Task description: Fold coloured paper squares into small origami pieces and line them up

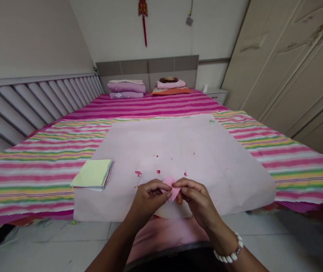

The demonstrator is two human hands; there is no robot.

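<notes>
A small piece of pink paper (170, 182) is held between both hands, just above the near part of a large pale sheet (195, 143). My left hand (152, 197) pinches its left side between thumb and fingers. On the other side, my right hand (193, 194) grips the paper's right edge with its fingertips. Part of the paper is hidden by the fingers, so its full shape cannot be made out. Beyond the hands lie several small red scraps (138, 173) on the sheet.
To the left sits a stack of coloured paper (93, 173), yellow on top. A small green scrap (211, 121) lies at the sheet's far right corner. The sheet covers a striped bed (286, 151); folded bedding (126, 88) is at the headboard. A railing (48, 102) runs along the left, a wardrobe (286, 68) the right.
</notes>
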